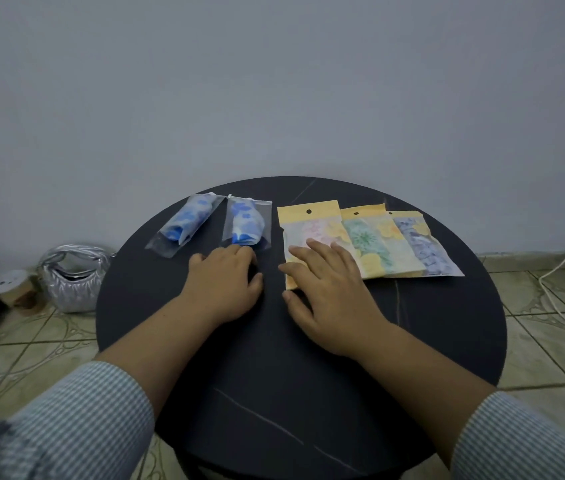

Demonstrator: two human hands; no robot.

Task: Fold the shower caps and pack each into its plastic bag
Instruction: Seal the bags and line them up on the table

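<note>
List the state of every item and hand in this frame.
Left clear bag: packed, lying flat, untouched.
Second clear bag: packed, left hand touching its near end.
Three yellow-header packets: overlapping, flat.
Right hand: resting open on the nearest packet.
Silver handbag: on floor.

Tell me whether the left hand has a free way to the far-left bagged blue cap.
Probably yes. The left hand rests at the near end of the second blue packet, and the far-left bagged blue cap lies just beside it on bare table, nothing between them.
</note>
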